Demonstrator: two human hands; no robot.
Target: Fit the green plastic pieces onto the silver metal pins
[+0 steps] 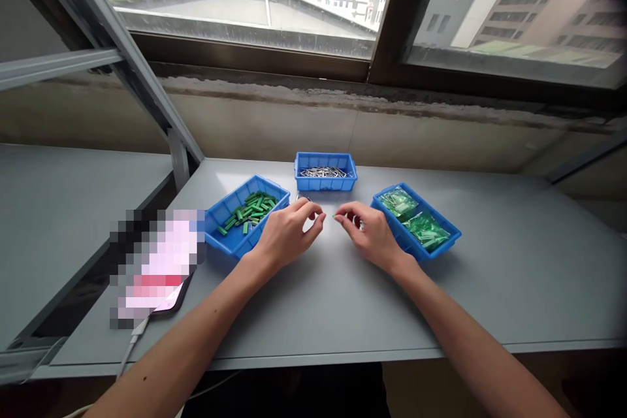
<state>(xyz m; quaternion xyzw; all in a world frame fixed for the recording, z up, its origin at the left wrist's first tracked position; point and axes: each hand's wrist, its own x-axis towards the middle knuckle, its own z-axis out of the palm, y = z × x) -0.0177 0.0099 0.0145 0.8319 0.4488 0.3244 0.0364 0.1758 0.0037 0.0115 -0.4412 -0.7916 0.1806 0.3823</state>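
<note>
Green piece, only a speck in view, lay at the centre of the frame in the fingertips of the right hand. Nearest, at the lower left, a phone with a white cable rested on the grey tabletop. Beyond it, the right hand's thumb and forefinger were pinched almost closed on the piece. Facing them, the left hand had its thumb and forefinger drawn nearly together; whether they gripped anything, I couldn't tell. The two hands stood near each other but apart. A light pinch at the very tips looked best for so small a part, with both wrists low and steady and the end of the piece left in sight.

Just beside the left hand, the left bin held loose green blocks. Behind the right hand, the right bin held clear bags of green parts. Farther off, at upper centre, the far bin held thin metal pins, below a window in a dark frame.
</note>
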